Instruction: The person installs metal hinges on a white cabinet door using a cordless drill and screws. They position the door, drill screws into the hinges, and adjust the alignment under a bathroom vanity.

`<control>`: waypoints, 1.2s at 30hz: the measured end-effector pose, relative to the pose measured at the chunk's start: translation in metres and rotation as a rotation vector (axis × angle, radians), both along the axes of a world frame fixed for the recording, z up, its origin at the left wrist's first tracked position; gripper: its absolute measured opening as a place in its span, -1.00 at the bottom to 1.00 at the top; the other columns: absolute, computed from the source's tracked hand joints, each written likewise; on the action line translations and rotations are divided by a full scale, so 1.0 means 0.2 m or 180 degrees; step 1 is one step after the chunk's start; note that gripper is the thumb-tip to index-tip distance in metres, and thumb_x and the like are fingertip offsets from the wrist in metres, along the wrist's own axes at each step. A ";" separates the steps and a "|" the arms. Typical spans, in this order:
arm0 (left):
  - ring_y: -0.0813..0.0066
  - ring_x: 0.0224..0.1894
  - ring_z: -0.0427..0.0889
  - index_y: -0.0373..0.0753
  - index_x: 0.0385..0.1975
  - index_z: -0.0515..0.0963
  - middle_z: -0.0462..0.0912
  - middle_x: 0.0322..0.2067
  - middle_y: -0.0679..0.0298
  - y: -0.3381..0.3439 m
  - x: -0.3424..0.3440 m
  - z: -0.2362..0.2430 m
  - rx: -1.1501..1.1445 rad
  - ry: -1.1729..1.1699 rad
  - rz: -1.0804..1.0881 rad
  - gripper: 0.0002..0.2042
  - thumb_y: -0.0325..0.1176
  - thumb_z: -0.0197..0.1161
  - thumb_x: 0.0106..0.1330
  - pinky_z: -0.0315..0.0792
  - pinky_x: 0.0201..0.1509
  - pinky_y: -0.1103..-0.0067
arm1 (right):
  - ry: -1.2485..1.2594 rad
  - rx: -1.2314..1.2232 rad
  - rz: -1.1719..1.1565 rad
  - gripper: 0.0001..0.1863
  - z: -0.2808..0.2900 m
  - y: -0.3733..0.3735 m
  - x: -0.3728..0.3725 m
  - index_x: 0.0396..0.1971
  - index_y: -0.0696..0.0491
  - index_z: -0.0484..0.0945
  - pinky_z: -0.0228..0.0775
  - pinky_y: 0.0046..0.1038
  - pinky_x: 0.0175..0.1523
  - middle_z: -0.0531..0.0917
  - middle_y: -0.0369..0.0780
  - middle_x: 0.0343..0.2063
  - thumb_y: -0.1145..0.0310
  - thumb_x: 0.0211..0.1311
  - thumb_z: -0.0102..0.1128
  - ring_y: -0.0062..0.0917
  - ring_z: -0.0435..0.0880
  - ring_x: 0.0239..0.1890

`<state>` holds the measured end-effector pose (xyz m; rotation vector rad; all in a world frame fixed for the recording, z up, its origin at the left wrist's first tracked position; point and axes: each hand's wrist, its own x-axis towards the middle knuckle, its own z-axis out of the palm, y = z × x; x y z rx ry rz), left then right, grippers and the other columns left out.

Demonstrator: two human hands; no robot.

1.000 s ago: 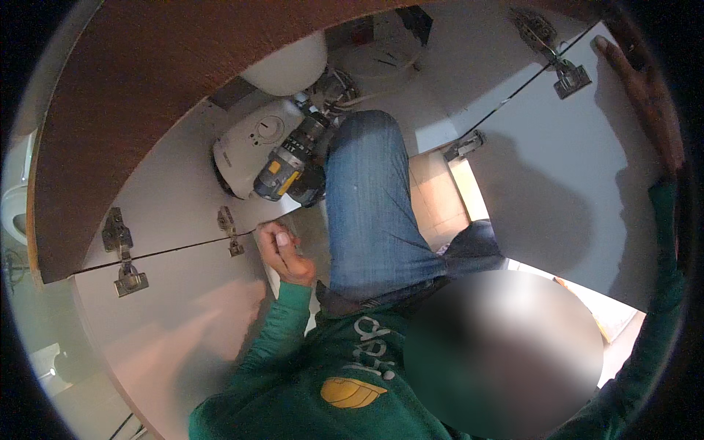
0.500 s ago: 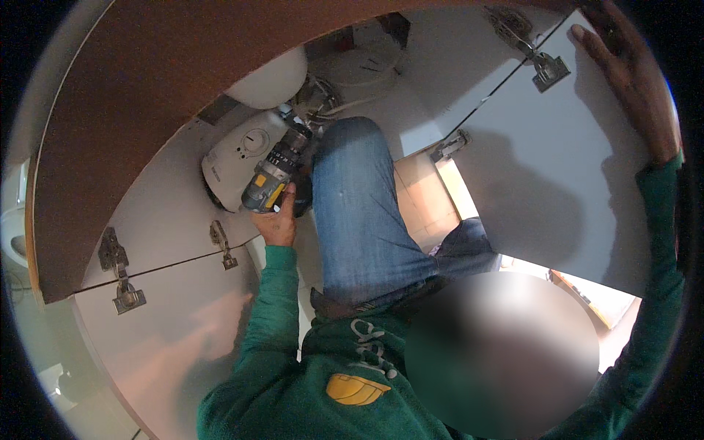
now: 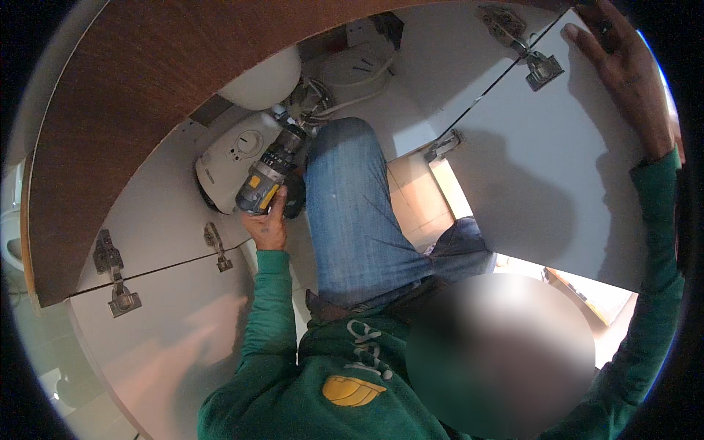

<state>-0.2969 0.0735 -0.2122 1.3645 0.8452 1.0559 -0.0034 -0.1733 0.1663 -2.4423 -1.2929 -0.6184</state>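
Note:
My left hand [image 3: 266, 226] is wrapped around a grey and black cordless drill with yellow patches [image 3: 266, 174]. The drill slants up and away, its chuck end toward pipes and hoses [image 3: 315, 103] at the back of the cabinet. Right behind the drill sits a white rounded appliance with a dial [image 3: 233, 158]. At the far upper right, my right hand [image 3: 623, 66] grips the edge of the pale open cabinet door [image 3: 543, 191]. Its thumb lies on the inner face, and the other fingers reach over the edge, partly out of sight.
A brown panel [image 3: 88, 147] curves over the cabinet at the left. Another open door [image 3: 169, 323] lies lower left, with metal hinges [image 3: 123, 293]. My jeans-clad knee [image 3: 348, 198] is inside the opening. Above the appliance hangs a white rounded body [image 3: 264, 79]. A blurred oval hides the lower right.
The whole view has shifted slightly, with the scene sliding a little to the left. Both hands keep their holds on the drill and the door.

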 end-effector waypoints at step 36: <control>0.26 0.02 0.67 -0.33 0.10 0.56 0.69 0.00 0.13 0.04 0.12 0.08 0.1311 0.0430 0.0021 -0.54 -0.30 0.52 0.27 0.54 0.13 0.36 | 0.0043 -0.0038 0.0145 -0.52 -0.03 0.09 -0.01 0.17 0.23 0.47 0.36 -0.32 0.47 0.63 -0.03 0.14 0.69 0.22 0.23 -0.31 0.58 0.27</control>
